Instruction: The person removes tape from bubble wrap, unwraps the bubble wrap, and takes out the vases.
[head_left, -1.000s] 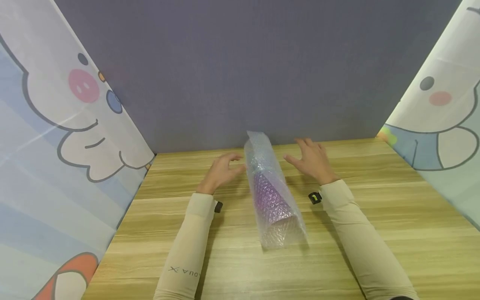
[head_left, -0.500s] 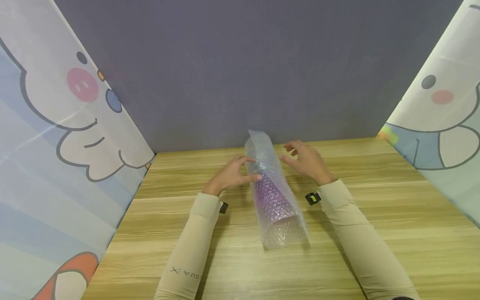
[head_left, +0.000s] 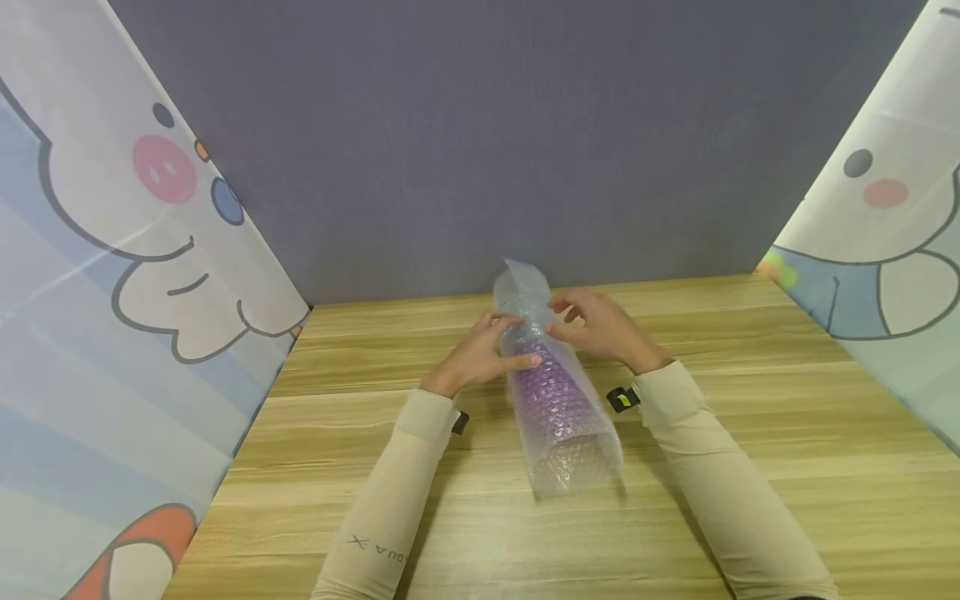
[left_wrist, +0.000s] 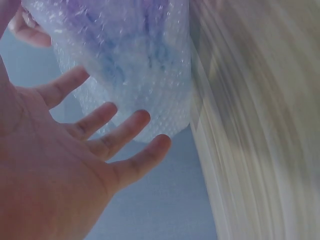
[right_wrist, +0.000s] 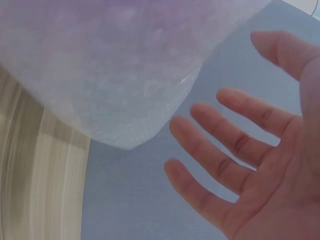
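A roll of bubble wrap (head_left: 573, 467) lies lengthwise on the table, its far end near the dark panel. Through its layers shows a purple thing (head_left: 553, 396) with blue at the far part; its kind is hidden by the wrap. From the left, my left hand (head_left: 476, 358) reaches over the roll, thumb across the purple part and fingers near the middle. In the left wrist view its fingers are spread and fairly straight beside the wrap. My right hand (head_left: 600, 329) is at the roll's right side, fingers loosely bent; the right wrist view shows them holding nothing.
The wood-grain table (head_left: 300, 475) stretches out on both sides of the roll. A dark grey panel (head_left: 465, 150) rises at its back edge. Cartoon-printed sheets (head_left: 82, 317) stand at left and right. Each wrist wears a small black device (head_left: 622, 399).
My left hand has moved right, from beside the roll to over it. The right hand has come left to the roll's edge. The roll has shifted slightly to the right.
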